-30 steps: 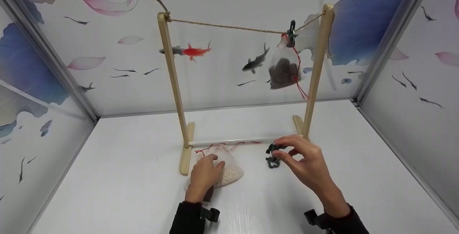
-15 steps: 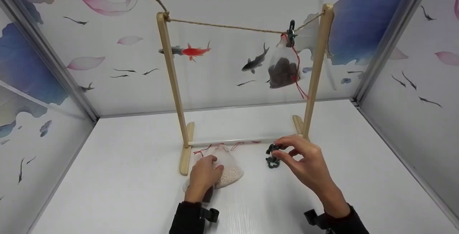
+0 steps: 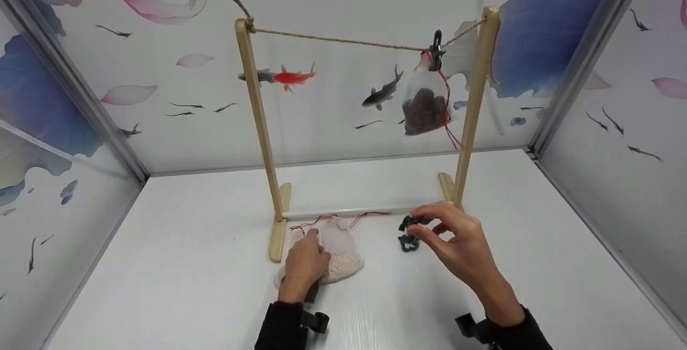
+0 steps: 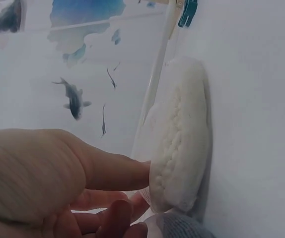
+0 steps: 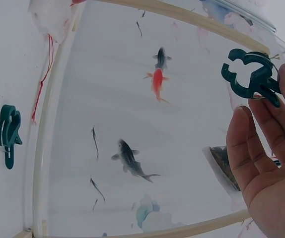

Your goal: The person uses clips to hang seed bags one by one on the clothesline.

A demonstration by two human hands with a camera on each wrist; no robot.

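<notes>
My left hand (image 3: 305, 265) pinches the edge of a white mesh drawstring bag (image 3: 345, 265) filled with small pale grains. Its thumb lies against the bag (image 4: 184, 134) in the left wrist view, other fingers curled below. A second bag with dark contents (image 3: 311, 292) shows beneath that hand and wrist, mostly hidden. My right hand (image 3: 453, 240) pinches a dark green spring clip (image 5: 254, 77) by its handles, rounded jaws apart and gripping nothing. Another green clip (image 5: 8, 136) lies on the table; the two clips appear close together in the head view.
Across a wooden frame (image 3: 257, 124) runs a twine rope (image 3: 338, 41), sagging toward the right. A mesh bag of dark lumps (image 3: 425, 106) hangs from it by a green clip (image 3: 436, 52). A white rod (image 3: 343, 213) joins the feet. Printed walls (image 3: 177, 81) enclose the table.
My left hand's fingers have shifted slightly on the grain bag, which now lies a little straighter, its red string extended farther right. My right hand stays with its clip.
</notes>
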